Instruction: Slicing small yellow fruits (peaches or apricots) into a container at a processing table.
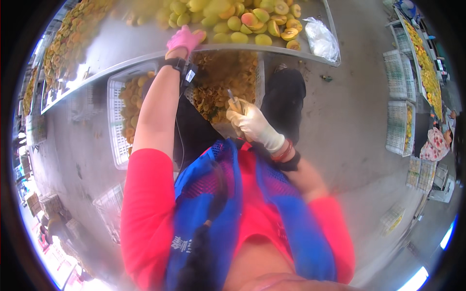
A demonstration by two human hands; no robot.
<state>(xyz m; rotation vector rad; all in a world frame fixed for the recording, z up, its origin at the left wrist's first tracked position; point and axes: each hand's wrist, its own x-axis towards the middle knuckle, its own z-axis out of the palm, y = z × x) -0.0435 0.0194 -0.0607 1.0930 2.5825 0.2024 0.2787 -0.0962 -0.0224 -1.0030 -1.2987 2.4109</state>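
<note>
My left hand (pixel 184 40), in a pink glove, reaches over the near edge of the metal table (pixel 233 47). Its thumb and fingers close around a cut peach half (pixel 201 35), partly hidden by the glove. Whole and halved yellow-green peaches (pixel 238 24) lie heaped just beyond it. Nearer my body, my right hand (pixel 255 127) wears a white glove stained yellow at the fingers. It is closed around a small knife (pixel 235 103) with a wooden handle, the short blade pointing up and away. Below this hand stands a crate full of brownish cut fruit pieces (pixel 218 92).
A white plastic crate (pixel 116 121) of fruit stands left of my legs. On the table's right corner lies a clear plastic bag (pixel 321 41). More fruit (pixel 73 43) is spread at far left. Stacked crates (pixel 399 80) and another fruit-covered table (pixel 424 63) stand at far right.
</note>
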